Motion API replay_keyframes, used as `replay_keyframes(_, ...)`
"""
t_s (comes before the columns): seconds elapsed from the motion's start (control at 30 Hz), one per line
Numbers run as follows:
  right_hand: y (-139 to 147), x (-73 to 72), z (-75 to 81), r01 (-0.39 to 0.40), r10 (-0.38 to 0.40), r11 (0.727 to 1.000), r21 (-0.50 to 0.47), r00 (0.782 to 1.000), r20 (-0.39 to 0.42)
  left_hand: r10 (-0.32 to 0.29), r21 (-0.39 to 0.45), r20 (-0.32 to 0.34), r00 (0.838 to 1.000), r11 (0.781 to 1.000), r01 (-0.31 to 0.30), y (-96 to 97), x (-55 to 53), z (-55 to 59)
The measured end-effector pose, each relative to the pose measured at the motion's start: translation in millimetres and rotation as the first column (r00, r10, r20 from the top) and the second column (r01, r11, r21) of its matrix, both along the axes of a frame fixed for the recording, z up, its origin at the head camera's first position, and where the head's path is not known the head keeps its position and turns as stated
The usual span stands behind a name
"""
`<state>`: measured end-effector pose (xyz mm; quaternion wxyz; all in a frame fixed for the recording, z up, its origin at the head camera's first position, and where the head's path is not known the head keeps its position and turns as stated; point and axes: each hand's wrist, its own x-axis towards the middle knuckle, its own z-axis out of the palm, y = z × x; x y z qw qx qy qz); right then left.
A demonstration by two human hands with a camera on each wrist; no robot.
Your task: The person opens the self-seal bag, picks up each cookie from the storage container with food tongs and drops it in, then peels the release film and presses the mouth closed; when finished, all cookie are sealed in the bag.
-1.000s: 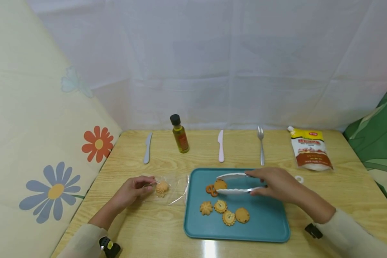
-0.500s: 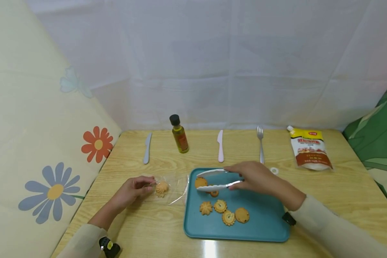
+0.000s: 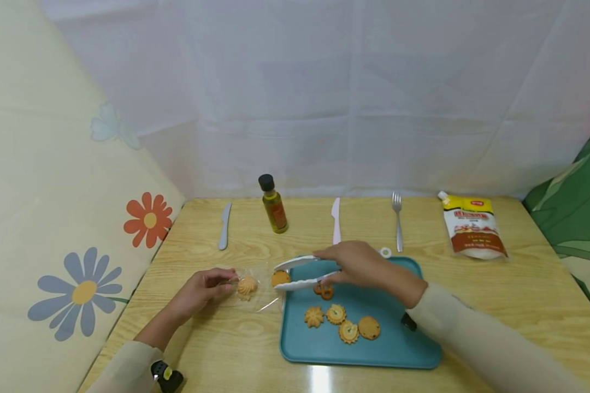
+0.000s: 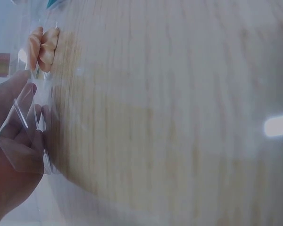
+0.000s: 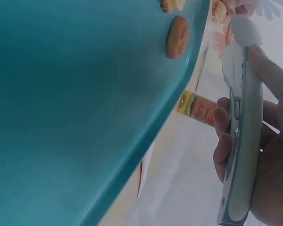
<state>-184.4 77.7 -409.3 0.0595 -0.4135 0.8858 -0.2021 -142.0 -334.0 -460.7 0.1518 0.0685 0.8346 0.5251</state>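
My left hand pinches the closed end of a clear plastic bag, which lies on the table left of the tray. Inside the bag is a swirled cookie, seen edge-on in the left wrist view. My right hand grips a pair of tongs with pale tips, fingers and thumb wrapped around the handles. Between the tips is a round cookie, at the mouth of the bag over the tray's left rim. On the teal tray, below the tongs, sit a pretzel-shaped cookie and several others.
Along the back of the table stand an oil bottle and a white, yellow and brown pouch. Between and beside them lie a grey knife, a pink knife and a fork.
My right hand has moved left with the tongs, carrying the round cookie from beside the pretzel cookie across the tray to the bag's mouth. My left hand and the bag have stayed still.
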Motion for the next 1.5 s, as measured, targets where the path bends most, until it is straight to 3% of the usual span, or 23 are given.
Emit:
replay_keyframes(0.27, -23.2, -3.2, -5.8, -0.027, 0.027, 0.999, 0.023, 1.000, 0.005, 0.019, -0.044, -0.002, 1.000, 0.999, -0.019, 1.8, 0.0, 0.7)
replay_keyframes(0.5, -38.7, -6.3, -11.2, -0.035, 0.035, 0.999, 0.033, 0.999, 0.002, 0.012, -0.031, -0.001, 1.000, 0.999, -0.012, 1.9, 0.0, 0.6)
replay_keyframes(0.9, -25.6, -11.5, -12.5, 0.031, -0.032, 0.998, 0.059, 0.999, 0.022, 0.009, -0.035, -0.018, 1.000, 0.999, -0.010, -2.0, 0.2, -2.7)
replay_keyframes(1.13, -28.2, -13.2, -16.3, 0.024, -0.025, 0.999, 0.040, 1.000, 0.018, -0.005, 0.015, -0.011, 1.000, 1.000, 0.005, -6.0, 0.0, -4.6)
replay_keyframes(1.5, -56.0, -8.3, -18.5, 0.012, -0.013, 1.000, 0.018, 1.000, 0.007, -0.025, 0.086, 0.010, 1.000, 0.996, 0.024, -8.9, 0.0, -4.0)
